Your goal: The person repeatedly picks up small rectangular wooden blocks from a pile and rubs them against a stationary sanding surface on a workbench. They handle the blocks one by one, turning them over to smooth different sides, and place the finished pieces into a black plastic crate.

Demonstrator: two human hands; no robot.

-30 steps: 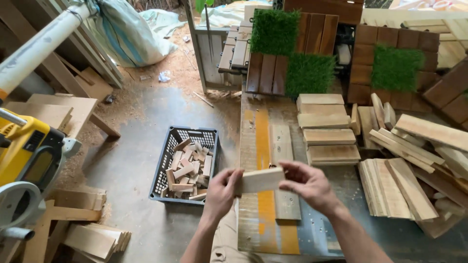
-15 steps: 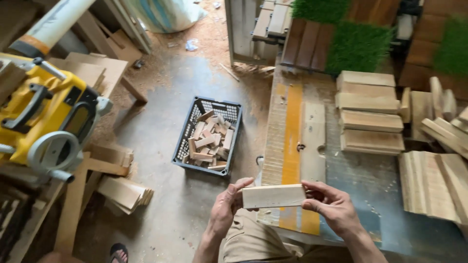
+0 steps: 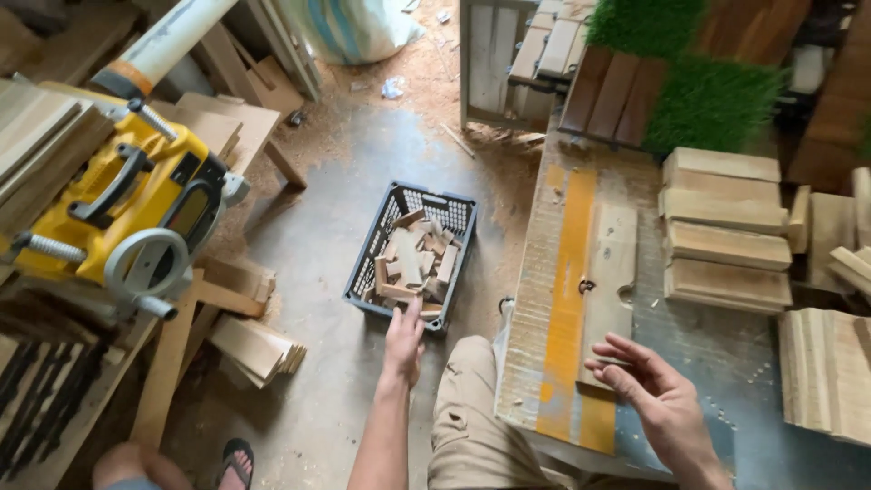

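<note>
Single view from a camera worn on the person's head, looking steeply down and forward over the person's own lap to the floor (image 3: 318, 227) and the table (image 3: 562, 299). It sits close above the work: the left hand (image 3: 404, 340) and right hand (image 3: 649, 390) enter from the bottom edge. The frame spans from a yellow machine (image 3: 136, 209) at left, past a crate (image 3: 413, 259) at centre, to stacked boards (image 3: 726, 227) at right.
</note>
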